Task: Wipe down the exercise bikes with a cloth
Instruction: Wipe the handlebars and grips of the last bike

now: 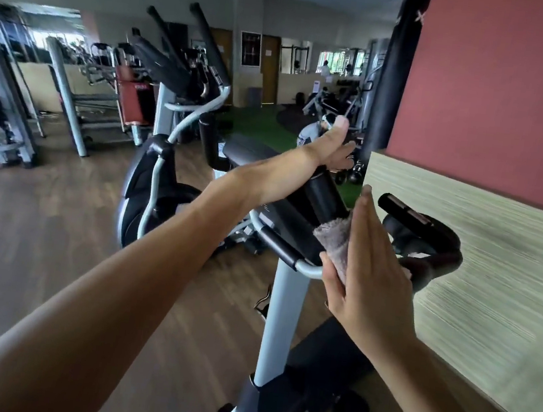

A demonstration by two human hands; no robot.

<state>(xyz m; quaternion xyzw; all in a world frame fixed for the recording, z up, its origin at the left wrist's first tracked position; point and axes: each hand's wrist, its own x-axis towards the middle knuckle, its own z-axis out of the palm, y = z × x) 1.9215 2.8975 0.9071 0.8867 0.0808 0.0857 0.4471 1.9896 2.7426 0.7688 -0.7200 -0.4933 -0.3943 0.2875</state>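
Wiping an upright exercise bike point(283, 314) beside a wood-panelled wall point(483, 265).

From the head camera: the right hand point(368, 274), fingers straight and together, presses a grey cloth point(334, 241) against the bike's black handlebar grip point(325, 195). The left hand point(331, 144) wraps the top of that same grip, thumb raised. An elliptical trainer point(166, 129) stands just behind.

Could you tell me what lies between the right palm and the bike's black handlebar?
In the head view, a grey cloth lies between the flat right hand and the bike's black handlebar, pressed against it.
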